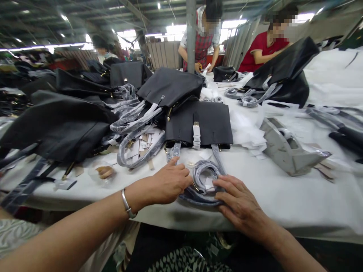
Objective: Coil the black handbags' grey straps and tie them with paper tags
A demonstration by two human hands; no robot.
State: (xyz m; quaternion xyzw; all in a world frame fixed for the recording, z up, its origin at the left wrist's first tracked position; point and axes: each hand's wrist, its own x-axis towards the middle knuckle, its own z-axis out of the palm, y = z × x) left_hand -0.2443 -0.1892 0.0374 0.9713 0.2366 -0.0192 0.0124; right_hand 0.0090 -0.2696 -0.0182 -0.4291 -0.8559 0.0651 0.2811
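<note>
White cloth-covered table beneath your hands. Black rectangular leather-like handbag just beyond them, its dark plastic-wrapped handle looping toward you. Your right hand: fingers spread, touching handle's right side. Your left hand: fingers curled near handle's left side. Cannot tell whether either grips. Grey plastic-wrapped coiled strap between hands.

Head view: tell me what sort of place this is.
Probably a handbag factory or packing workshop: many similar black bags lie on a white-covered table, their straps wrapped in clear plastic, and other people stand beyond.
</note>
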